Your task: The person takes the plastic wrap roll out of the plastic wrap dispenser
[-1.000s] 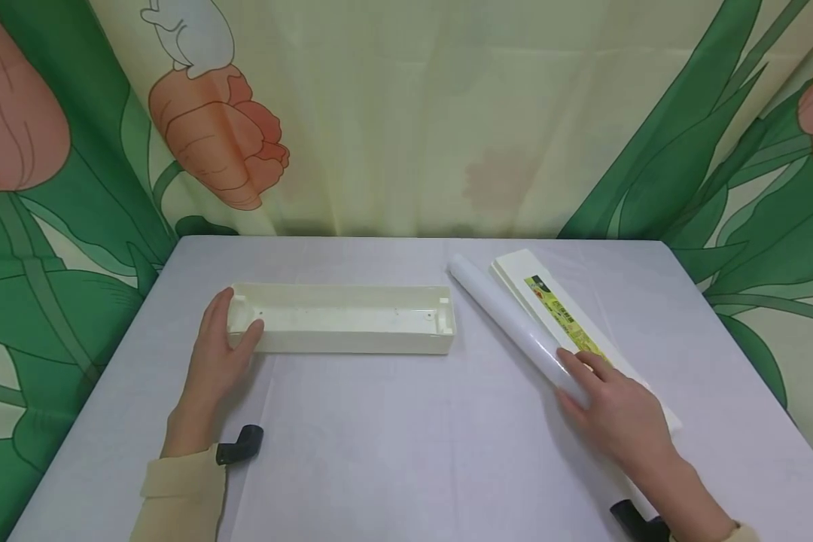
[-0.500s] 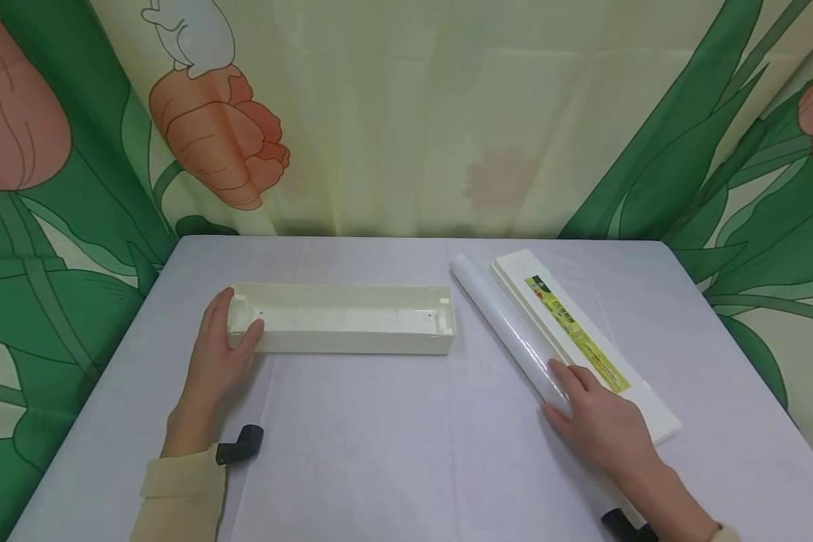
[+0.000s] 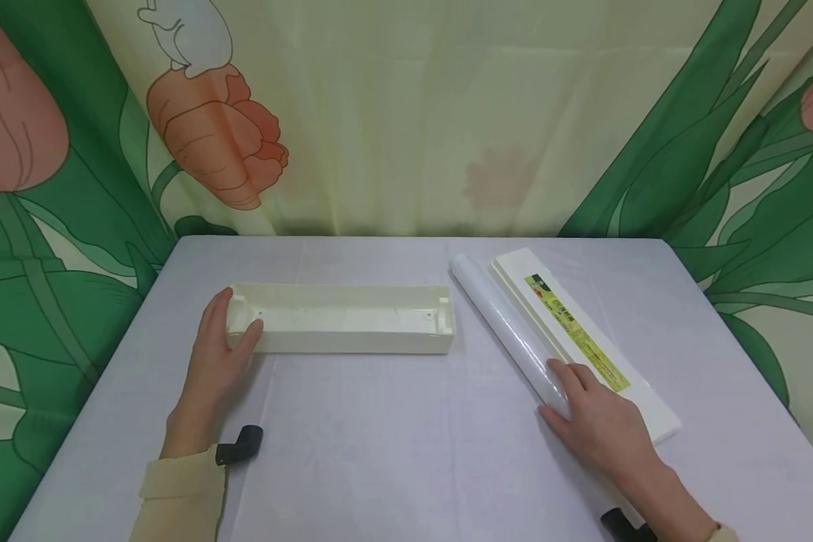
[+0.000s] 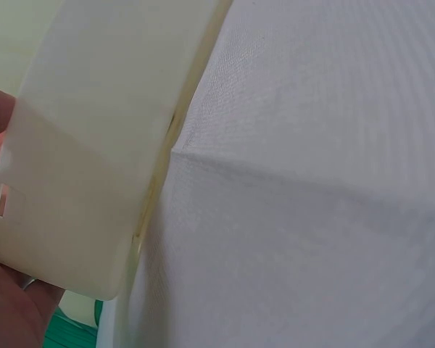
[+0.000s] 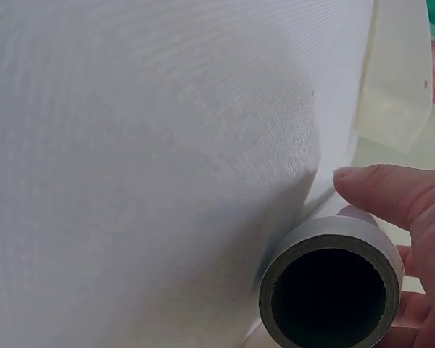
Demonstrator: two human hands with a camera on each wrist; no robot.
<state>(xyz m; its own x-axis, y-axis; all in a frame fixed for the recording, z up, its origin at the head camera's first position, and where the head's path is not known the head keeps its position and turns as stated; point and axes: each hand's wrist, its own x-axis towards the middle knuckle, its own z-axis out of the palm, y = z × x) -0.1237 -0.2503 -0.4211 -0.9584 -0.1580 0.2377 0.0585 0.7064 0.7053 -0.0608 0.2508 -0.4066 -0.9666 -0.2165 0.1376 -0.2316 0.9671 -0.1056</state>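
My left hand (image 3: 218, 361) grips the left end of a long off-white plastic box (image 3: 352, 343), which stands open-topped on the table. Its thumb lies at the near rim and its fingers at the left end. In the left wrist view the box's wall (image 4: 94, 145) fills the left side. At the right, my right hand (image 3: 603, 433) holds the near end of a plastic wrap roll (image 3: 508, 329), thumb on one side and fingers on the other. The right wrist view shows the roll's hollow cardboard core (image 5: 270, 290) end-on. The roll lies slanted on the table.
A long white lid (image 3: 640, 403) with a yellow-green label lies slanted along the roll's right side. White cloth covers the table (image 3: 379, 436). A printed curtain (image 3: 393, 135) hangs behind its far edge.
Over the last second my right hand has slid slightly toward me and left along the roll, uncovering more of the lid's label. My left hand and the box have stayed put.
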